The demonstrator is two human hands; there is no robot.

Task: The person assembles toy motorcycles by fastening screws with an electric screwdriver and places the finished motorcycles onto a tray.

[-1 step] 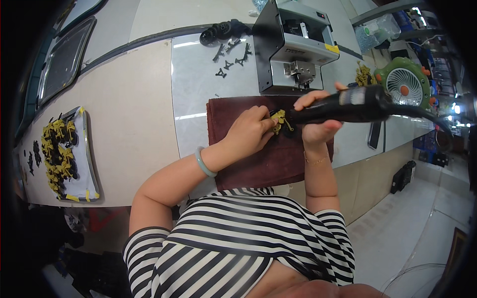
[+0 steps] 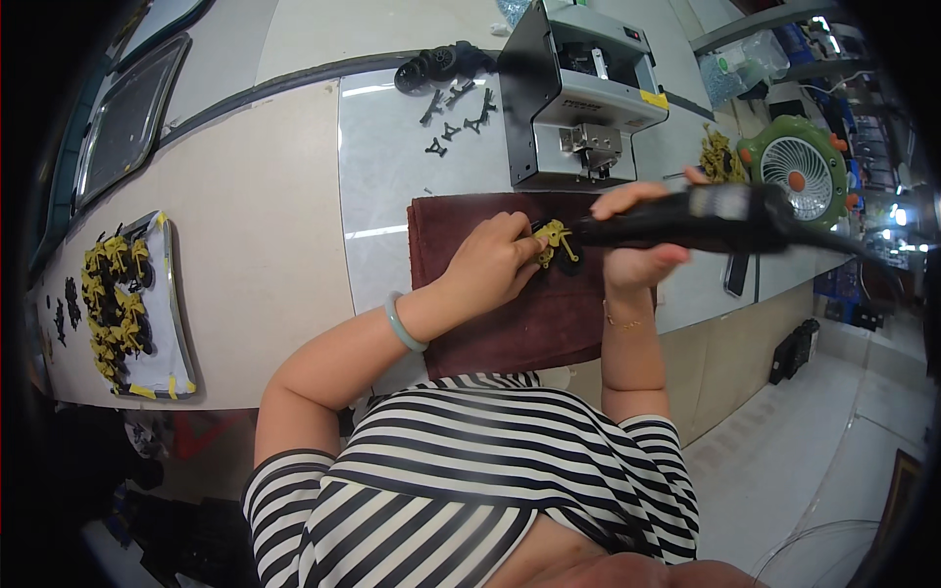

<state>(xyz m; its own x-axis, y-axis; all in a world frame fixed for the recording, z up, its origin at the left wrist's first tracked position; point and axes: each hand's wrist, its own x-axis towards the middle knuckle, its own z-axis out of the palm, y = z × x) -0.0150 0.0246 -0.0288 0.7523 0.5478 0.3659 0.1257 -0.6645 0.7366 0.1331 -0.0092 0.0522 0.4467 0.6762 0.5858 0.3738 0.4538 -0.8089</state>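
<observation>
left hand point(image 2: 498, 255) pinches the yellow part point(image 2: 555, 238) at its left end, beside the black tool point(image 2: 667, 221) the right hand point(image 2: 632, 267) clasps.

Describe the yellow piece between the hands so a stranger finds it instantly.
Start at the dark red cloth in front of the grey machine. Over its upper part, the grip of the left hand pinches the yellow piece, and a black tool points at it. Unlike the clustered yellow pieces on the far-left tray, this one is alone and held.

Yellow-and-black assembly point(image 2: 556, 236) over maroon cloth point(image 2: 524, 328); black corded tool point(image 2: 676, 223) sideways, tip toward assembly.
</observation>
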